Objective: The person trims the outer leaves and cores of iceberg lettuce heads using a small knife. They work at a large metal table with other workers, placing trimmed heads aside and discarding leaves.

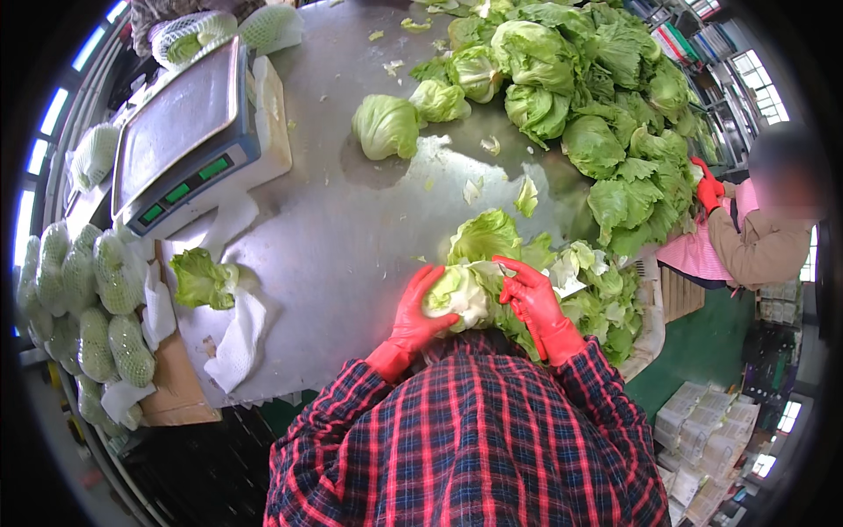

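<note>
My left hand (pixel 416 321), in a red rubber glove, cups the left side of a trimmed lettuce head (pixel 458 298) whose pale cut side faces up. In my right hand (pixel 537 304), gloved the same way, is a red-handled knife (pixel 529 327). Its handle sticks out below my palm, and most of the blade is hidden or too small to make out. My right fingertips are at the lettuce's upper right edge, by a loose outer leaf (pixel 484 236). More trimmed leaves (pixel 602 296) are heaped to the right of my right hand.
A large pile of lettuce heads (pixel 593 99) covers the metal table's (pixel 316 263) far right. One lettuce head (pixel 385 127) sits apart. At left stand a digital scale (pixel 181 125) and net-wrapped lettuces (pixel 118 270). A co-worker in red gloves (pixel 708 184) stands at right.
</note>
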The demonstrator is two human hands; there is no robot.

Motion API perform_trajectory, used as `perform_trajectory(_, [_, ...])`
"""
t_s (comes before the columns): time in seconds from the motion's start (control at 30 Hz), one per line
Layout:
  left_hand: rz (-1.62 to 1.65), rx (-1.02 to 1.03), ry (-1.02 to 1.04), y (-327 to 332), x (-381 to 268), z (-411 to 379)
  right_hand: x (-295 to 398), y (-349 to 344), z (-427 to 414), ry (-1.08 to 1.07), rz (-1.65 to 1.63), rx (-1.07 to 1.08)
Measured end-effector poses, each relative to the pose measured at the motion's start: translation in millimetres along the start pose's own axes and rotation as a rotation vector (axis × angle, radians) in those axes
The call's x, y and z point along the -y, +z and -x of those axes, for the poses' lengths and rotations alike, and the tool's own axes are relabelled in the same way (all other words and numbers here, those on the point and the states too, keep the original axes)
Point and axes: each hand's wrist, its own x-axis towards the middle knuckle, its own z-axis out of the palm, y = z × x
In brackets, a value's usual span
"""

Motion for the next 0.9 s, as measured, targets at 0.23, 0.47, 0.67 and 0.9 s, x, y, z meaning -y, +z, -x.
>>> perform_trajectory(0.23, [0.860,0.092,-0.036,-38.6,-21.4,-10.1,21.0,-24.1,10.4,-0.011,-0.288,-0.051])
perform_trajectory(0.47, [1.169,0.253,-0.132,-46.7,-78.8,-30.6,39.9,-66.9,44.7,-0.246,-0.091,-0.296])
perform_trajectory(0.67, [1.187,0.210,-0.218,-41.3,-54.7,-5.9,35.1,8.9,59.2,-0.370,0.144,-0.201])
perform_trajectory(0.9, [0.899,0.081,-0.022,-19.2,-94.4,-14.4,62.9,67.2,55.4,-0.720,0.639,-0.135])
